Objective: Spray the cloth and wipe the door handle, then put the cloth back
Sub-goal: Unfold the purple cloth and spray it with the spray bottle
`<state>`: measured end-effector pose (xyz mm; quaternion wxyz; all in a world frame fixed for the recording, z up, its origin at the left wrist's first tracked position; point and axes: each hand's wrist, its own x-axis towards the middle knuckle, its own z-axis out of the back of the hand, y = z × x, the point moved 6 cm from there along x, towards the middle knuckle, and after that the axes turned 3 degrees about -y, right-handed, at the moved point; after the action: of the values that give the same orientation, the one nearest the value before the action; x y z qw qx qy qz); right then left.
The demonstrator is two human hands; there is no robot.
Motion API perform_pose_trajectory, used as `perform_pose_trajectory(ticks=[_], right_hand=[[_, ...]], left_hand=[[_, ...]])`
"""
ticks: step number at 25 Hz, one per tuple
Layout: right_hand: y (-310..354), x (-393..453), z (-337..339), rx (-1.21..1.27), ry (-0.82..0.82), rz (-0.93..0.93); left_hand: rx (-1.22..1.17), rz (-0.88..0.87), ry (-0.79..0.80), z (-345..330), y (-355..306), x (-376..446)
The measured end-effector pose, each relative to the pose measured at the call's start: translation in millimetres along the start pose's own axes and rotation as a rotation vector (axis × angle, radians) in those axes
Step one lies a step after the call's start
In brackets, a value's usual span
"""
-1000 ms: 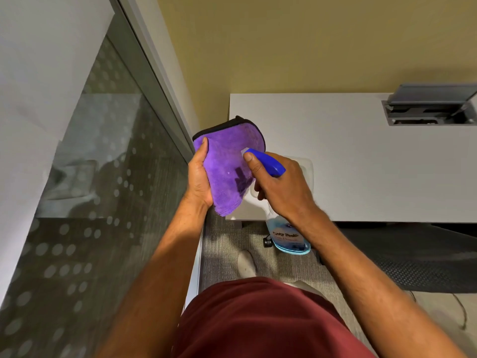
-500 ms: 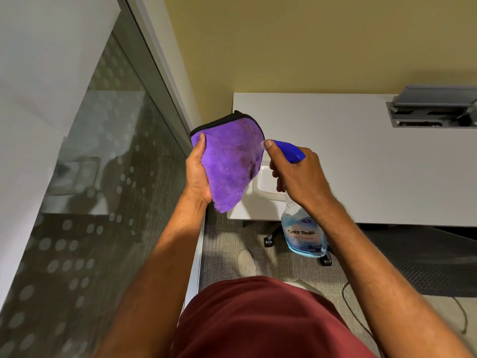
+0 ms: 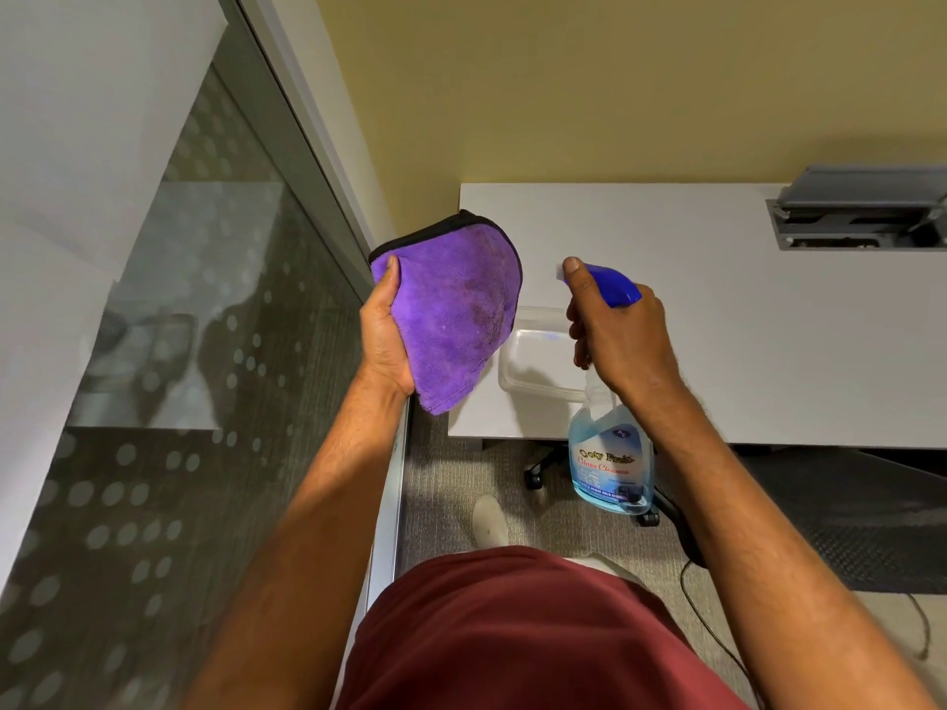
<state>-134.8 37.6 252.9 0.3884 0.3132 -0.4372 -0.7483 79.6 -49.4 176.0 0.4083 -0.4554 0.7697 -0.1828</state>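
pulled apart since half a second ago: right hand [image 3: 622, 335] and spray bottle [image 3: 610, 453] now well clear of the purple cloth [image 3: 451, 315], where before the nozzle sat almost against the fabric. left hand [image 3: 382, 333] holding the cloth up much as before, thumb laid along its near edge, remaining fingers hidden behind the fabric. folded in a rounded half shape, black trim along the top edge, darker damp patch near the middle right. hanging free in the air, beside the glass partition [image 3: 194, 351] and above the corner of the white desk [image 3: 743, 299].

right hand wrapped round the bottle's neck, index finger stretched along the blue trigger head [image 3: 612, 287], nozzle aimed toward the cloth. bottle tilted, pale blue liquid in the lower part, label facing the camera.

clear plastic container [image 3: 538, 351] lying on the desk between the two hands, below them. grey cable box [image 3: 861, 212] set into the desk at far right. chair castors [image 3: 533, 479] on the carpet under the desk edge. red shorts [image 3: 528, 632] at the bottom. door handle nowhere visible.
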Motion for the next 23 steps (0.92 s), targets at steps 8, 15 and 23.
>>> perform_pose_trajectory(ticks=[8,15,23], right_hand=[[23.4,-27.9,-30.8,0.036,0.234,0.199],[3.7,-13.4,-21.3,0.008,0.152,0.177],[-27.0,42.9,41.5,0.353,-0.287,0.194]], left_hand=[[0.001,0.036,-0.041,0.8,10.7,19.4],[-0.023,0.052,-0.087,1.0,14.4,20.8],[-0.02,0.027,-0.103,11.3,17.3,0.0]])
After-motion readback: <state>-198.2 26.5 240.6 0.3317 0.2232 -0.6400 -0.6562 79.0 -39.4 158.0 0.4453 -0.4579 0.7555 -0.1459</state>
